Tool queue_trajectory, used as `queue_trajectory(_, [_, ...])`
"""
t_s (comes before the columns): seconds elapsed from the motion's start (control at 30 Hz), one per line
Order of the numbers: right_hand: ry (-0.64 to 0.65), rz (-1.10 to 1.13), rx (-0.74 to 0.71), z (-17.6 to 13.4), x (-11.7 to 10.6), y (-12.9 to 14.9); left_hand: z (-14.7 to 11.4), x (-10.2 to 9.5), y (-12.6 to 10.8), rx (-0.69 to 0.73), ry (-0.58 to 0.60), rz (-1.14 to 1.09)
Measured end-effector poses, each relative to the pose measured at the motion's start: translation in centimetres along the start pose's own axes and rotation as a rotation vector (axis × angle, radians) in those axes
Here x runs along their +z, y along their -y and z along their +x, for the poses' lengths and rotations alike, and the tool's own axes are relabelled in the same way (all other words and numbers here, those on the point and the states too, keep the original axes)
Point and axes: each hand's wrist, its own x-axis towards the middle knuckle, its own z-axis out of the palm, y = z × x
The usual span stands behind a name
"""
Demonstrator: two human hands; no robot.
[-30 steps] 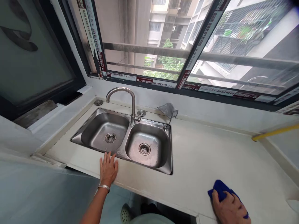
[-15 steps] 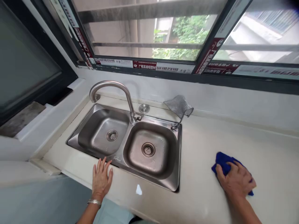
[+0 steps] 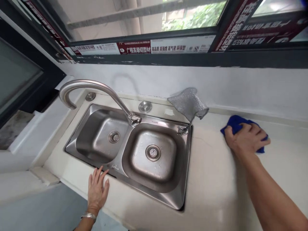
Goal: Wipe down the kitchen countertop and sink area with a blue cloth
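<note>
My right hand (image 3: pixel 247 138) presses a folded blue cloth (image 3: pixel 234 122) against the pale countertop (image 3: pixel 211 179), close to the back wall on the right of the sink. Its fingers lie over the cloth and cover much of it. My left hand (image 3: pixel 97 191) rests flat at the counter's front, fingers spread, with the fingertips touching the front rim of the double-bowl steel sink (image 3: pixel 120 157). A silver bracelet (image 3: pixel 89 216) circles the left wrist.
A curved steel faucet (image 3: pixel 96 85) rises behind the sink. A grey mesh cloth (image 3: pixel 190 103) hangs over a small fitting at the sink's back right corner. A round metal cap (image 3: pixel 145 106) sits on the back ledge. Above the wall runs a dark window frame (image 3: pixel 168 59).
My right hand has slid the blue cloth away from me, toward the back wall. The left hand stays at the sink's front edge. The view has tilted down and come closer.
</note>
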Motion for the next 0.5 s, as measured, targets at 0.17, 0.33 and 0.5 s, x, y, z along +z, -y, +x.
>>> queue_trajectory(0.17, [0.133,0.001,0.274,3.0,1.1,4.9,0.1,-0.2,-0.2,0.002,-0.002,0.010])
queue_trajectory(0.33, [0.059,0.064,-0.072,0.1,0.1,9.1,0.2,-0.5,-0.3,0.000,0.003,0.005])
queue_trajectory(0.5, [0.000,0.102,-0.376,-2.0,-0.4,10.6,0.2,-0.4,-0.2,-0.004,-0.002,0.004])
